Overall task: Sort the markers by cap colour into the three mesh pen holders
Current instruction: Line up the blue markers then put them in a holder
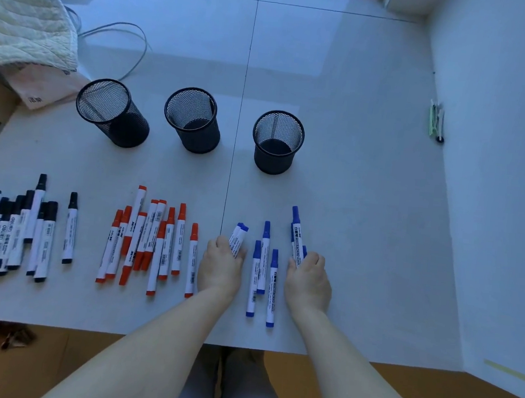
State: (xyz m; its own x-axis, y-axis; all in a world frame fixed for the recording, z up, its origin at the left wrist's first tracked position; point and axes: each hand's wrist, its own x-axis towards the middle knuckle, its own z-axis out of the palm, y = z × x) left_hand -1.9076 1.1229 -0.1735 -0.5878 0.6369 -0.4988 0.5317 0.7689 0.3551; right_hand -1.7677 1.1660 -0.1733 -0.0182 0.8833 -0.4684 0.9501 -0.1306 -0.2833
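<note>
A quilted white blanket [20, 19] is hanging in over the far left corner of the white tabletop [349, 206], with a grey cable [135, 45] looping beside it. Three black mesh pen holders are standing in a row across the middle: the left holder [113, 112], the middle holder [193, 119] and the right holder [278, 142], none showing any marker inside. Nearer the front edge, the black-capped markers [7, 233] are lying bunched at the far left, one of them [70, 228] lying a little apart to their right. The red-capped markers [153, 240] are lying in a loose, overlapping group next along. Just right of these, the left hand [221, 266] is gripping a small bundle of blue-capped markers [238, 238], its grip curled closed around their barrels with the caps pointing away. Three loose blue markers [262, 278] are lying on the tabletop between the two hands. The right hand [308, 280] is holding a second blue bundle [296, 236], its grip likewise wrapped tight round the barrels. A small green object [435, 120] is resting near the far right wall.
</note>
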